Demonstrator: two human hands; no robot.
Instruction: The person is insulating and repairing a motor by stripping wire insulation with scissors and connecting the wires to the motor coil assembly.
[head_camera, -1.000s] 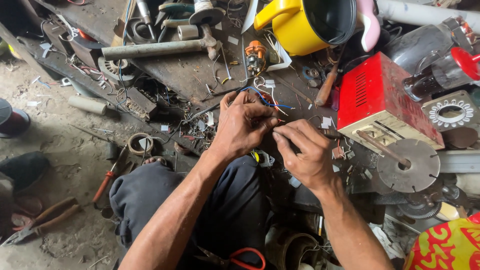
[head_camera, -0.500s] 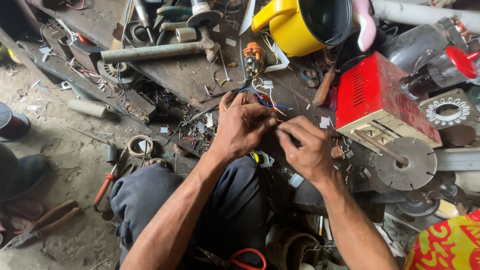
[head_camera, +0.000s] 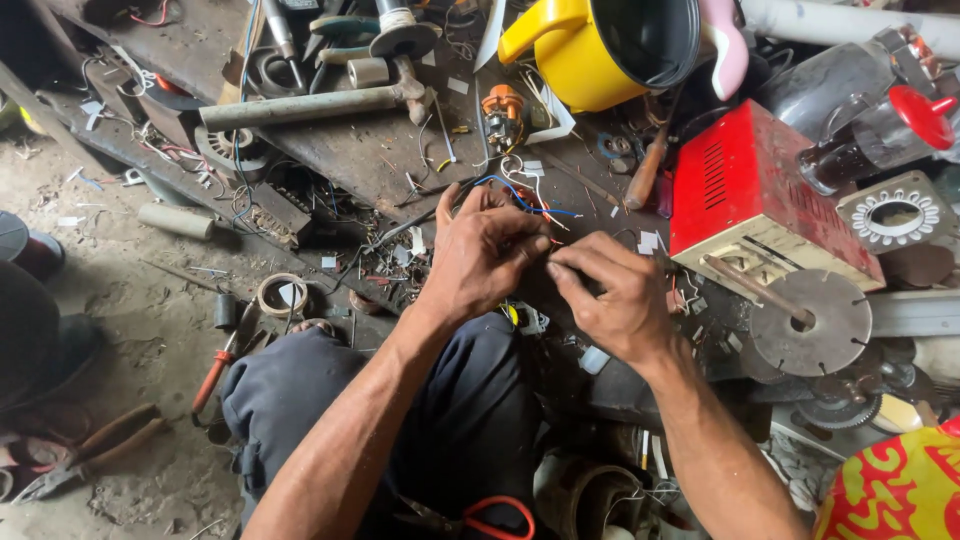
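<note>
Both hands drifted lower; thin wires (head_camera: 527, 197) now pinched between their fingertips.

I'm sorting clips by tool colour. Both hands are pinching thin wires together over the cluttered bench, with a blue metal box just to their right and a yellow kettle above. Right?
Not quite: the metal box is red, not blue, as the head view shows. The rest holds: left hand and right hand meet on the thin wires, with the yellow kettle above.

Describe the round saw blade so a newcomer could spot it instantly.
Start at the red metal box right of the right hand. Just below its cream lower edge lies the saw blade, flat among the clutter. It is the only plain grey disc with a centre hole and notched rim.
</note>
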